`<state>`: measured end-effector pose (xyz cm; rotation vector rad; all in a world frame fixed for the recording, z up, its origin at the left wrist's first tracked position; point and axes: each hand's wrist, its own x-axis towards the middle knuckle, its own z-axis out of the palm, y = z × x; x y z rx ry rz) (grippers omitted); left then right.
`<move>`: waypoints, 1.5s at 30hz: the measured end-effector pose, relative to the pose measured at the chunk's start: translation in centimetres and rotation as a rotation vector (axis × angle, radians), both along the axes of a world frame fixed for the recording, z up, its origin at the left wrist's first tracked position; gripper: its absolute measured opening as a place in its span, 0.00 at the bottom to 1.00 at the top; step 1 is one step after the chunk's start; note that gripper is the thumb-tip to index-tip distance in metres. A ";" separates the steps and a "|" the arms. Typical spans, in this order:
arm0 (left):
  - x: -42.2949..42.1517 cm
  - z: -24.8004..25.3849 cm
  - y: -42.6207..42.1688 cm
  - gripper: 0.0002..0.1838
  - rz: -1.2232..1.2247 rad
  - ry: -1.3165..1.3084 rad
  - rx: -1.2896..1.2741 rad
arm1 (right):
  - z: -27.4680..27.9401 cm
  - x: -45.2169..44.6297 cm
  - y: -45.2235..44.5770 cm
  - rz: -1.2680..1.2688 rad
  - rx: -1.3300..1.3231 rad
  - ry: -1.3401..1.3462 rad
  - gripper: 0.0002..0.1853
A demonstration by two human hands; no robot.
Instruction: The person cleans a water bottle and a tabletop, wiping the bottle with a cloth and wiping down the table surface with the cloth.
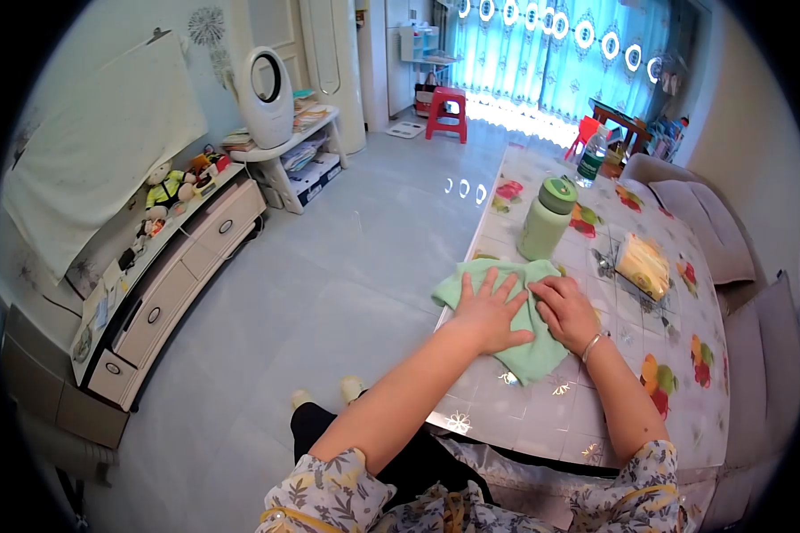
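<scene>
A light green cloth (532, 360) lies spread and creased on the table, one corner hanging at its left edge. Flat on top of it rests my left hand (489, 318), fingers stretched apart. My right hand (569, 313) is beside it, its fingers curled down onto the cloth's right side and gripping it there. Just beyond the hands stands a green bottle (546, 224) with a lid, upright and apart from the fingers. To the right of my right hand is a yellow tissue pack (644, 266).
A clear water bottle (592, 158) stands farther back on the flower-patterned table (524, 422). Grey sofa cushions (698, 222) run along the right side. On the left are a low drawer cabinet (173, 298) and a white fan (268, 111). A red stool (447, 115) sits at the back.
</scene>
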<state>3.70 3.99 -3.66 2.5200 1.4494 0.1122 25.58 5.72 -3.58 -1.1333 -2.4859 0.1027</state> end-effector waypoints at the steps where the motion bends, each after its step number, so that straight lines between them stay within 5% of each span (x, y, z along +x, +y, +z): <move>1: -0.1 0.1 -0.6 0.47 0.008 0.003 0.007 | -0.1 -0.1 -0.1 0.008 0.007 0.003 0.22; 9: -0.8 0.3 -7.1 0.48 -0.124 0.056 0.089 | 0.3 0.7 -6.8 0.191 0.020 -0.116 0.36; 18: 2.6 1.5 -14.5 0.54 -0.369 0.092 0.096 | 1.6 4.6 -17.8 0.042 -0.120 -0.063 0.37; 20: 4.5 1.0 -13.9 0.61 -0.442 0.065 0.094 | 1.6 6.4 -18.1 -0.031 -0.142 -0.068 0.37; 25: 10.8 2.6 -9.5 0.58 -0.662 0.069 -0.130 | 1.4 13.0 -17.6 -0.248 -0.123 -0.093 0.32; 45: 38.7 -1.8 2.9 0.53 -0.685 -0.084 0.152 | -0.4 41.8 -8.0 -0.444 -0.133 -0.020 0.26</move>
